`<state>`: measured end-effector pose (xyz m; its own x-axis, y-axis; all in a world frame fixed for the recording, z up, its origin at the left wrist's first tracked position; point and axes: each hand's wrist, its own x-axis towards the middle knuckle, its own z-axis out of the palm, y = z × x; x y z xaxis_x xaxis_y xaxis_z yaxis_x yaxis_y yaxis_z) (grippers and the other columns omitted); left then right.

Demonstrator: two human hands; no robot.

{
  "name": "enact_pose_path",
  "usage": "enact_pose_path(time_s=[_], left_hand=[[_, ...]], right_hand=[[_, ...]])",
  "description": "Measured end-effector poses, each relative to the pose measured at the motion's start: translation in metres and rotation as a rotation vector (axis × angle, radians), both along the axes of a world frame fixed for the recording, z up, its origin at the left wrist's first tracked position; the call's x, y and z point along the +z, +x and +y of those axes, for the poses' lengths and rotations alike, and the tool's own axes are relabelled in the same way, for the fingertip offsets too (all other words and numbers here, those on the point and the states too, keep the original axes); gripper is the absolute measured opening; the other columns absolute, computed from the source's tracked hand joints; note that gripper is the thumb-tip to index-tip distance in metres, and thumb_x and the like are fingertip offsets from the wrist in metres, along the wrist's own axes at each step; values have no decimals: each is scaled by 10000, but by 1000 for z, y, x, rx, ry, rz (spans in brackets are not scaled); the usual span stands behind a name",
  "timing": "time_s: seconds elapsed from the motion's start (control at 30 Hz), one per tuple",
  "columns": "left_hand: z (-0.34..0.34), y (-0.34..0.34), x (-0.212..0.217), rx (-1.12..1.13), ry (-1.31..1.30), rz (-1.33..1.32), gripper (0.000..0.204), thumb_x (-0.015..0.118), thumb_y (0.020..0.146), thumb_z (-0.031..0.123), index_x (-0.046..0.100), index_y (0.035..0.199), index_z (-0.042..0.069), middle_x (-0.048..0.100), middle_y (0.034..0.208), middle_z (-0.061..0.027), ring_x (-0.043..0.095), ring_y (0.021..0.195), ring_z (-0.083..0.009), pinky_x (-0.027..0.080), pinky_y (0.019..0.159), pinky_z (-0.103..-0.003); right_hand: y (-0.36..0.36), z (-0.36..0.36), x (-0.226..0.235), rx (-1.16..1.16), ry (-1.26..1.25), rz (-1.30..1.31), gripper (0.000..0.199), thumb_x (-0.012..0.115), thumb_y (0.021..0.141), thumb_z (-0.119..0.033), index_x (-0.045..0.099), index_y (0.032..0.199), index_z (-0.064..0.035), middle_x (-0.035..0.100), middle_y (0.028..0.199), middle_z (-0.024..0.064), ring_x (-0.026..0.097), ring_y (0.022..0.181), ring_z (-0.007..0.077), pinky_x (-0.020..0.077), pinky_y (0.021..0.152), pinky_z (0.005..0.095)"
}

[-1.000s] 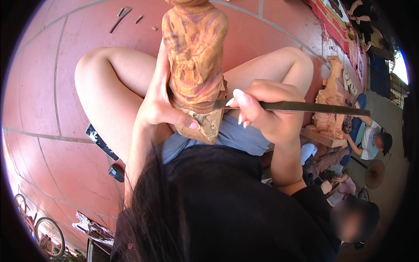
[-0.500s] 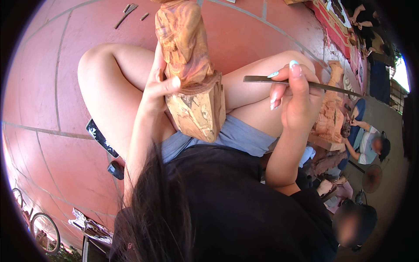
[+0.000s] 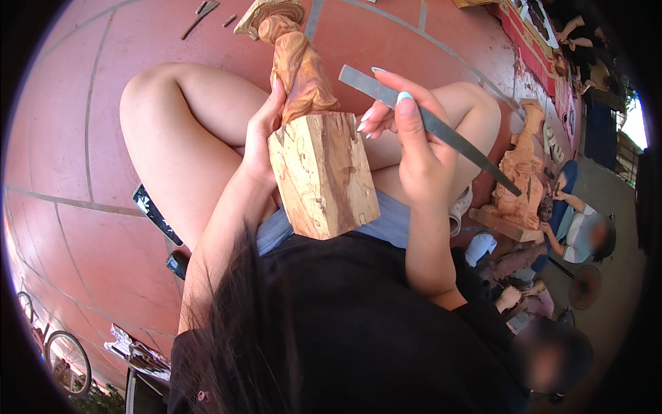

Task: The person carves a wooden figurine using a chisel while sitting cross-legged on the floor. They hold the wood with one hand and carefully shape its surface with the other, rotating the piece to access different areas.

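Observation:
A carved wooden figure (image 3: 301,76) leans over my lap, its head end away from me and its squared, pale block base (image 3: 324,176) towards me. My left hand (image 3: 264,138) is closed around the figure's left side just above the base, the thumb upright against the carving. My right hand (image 3: 420,141) grips a long, flat, grey metal file (image 3: 441,127) between thumb and fingers. The file slants down to the right, its broad end near the figure and apart from it. Part of the left hand's fingers is hidden behind the wood.
My bare legs (image 3: 186,131) are bent on either side of the carving, on a red tiled floor (image 3: 62,138). A hatchet-like tool (image 3: 198,19) lies at the far left. On the right stands a larger wood carving (image 3: 517,172), with a seated person (image 3: 576,214) beside it.
The figure has tipped so that its base faces me more and its head shows farther away. My right hand has moved left and turned the file's broad face into view.

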<state>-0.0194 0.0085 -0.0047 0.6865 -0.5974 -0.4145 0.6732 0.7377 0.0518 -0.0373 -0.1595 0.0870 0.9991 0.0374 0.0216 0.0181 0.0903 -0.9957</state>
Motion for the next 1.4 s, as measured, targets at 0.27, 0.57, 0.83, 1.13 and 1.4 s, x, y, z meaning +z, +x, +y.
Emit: enact_pose_path(time_s=[0.27,0.57,0.83,1.13,1.4], left_hand=[[-5,-3,4,39,5,34,662,448,925,606,511,1280,50,602,1195,-157,592,1081,-291,485,937,-460],[-4,-7,-1,37,-20,18,671,458,914,613,524,1260,42,618,1163,-152,608,1058,-281,502,917,-437],[-1,-6,-1,32,-58,14,674,433,926,615,519,1262,37,617,1171,-157,608,1059,-280,502,916,-435],[0,-8,1,17,-29,20,703,416,925,633,494,1290,37,608,1183,-158,602,1067,-287,494,925,-439],[1,-5,-3,32,-101,15,748,431,903,659,501,1281,17,603,1185,-165,597,1073,-289,490,924,-444]], right_hand=[[5,-6,-6,85,-342,-261,186,683,839,-4,670,1016,51,674,930,156,650,813,212,514,715,282],[16,-12,-10,267,-364,-367,150,704,793,32,692,942,44,690,866,147,657,762,222,522,669,292],[15,-8,-15,182,-388,-447,140,698,791,41,693,931,51,692,863,151,653,734,208,516,644,273],[19,-13,-9,273,-361,-384,118,683,796,42,704,912,47,697,854,147,645,712,188,504,628,264],[11,-10,-15,112,-276,-345,119,681,800,40,699,918,48,698,863,160,655,746,205,512,655,275]])
